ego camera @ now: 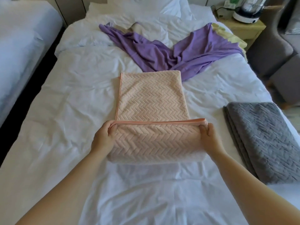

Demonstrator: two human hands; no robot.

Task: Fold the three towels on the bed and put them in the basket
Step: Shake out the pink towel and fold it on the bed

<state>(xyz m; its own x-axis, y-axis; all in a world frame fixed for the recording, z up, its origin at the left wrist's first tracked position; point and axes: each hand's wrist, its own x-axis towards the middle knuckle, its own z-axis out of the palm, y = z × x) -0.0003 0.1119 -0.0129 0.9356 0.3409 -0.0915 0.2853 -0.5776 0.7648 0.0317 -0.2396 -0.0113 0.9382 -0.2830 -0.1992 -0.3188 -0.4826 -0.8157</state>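
Note:
A peach towel point(151, 98) with a zigzag weave lies in the middle of the white bed point(65, 103), its near end lifted and turned over toward the far end. My left hand point(103, 137) pinches the left corner of that raised edge. My right hand point(209, 135) pinches the right corner. A grey towel point(263, 138) lies folded at the bed's right edge. A purple towel point(183, 51) sprawls unfolded near the pillows. No basket is in view.
A second white bed point(21, 46) stands to the left across a dark gap. A bedside table point(243, 28) with an appliance is at the back right. A grey armchair point(279, 51) sits beside the bed on the right.

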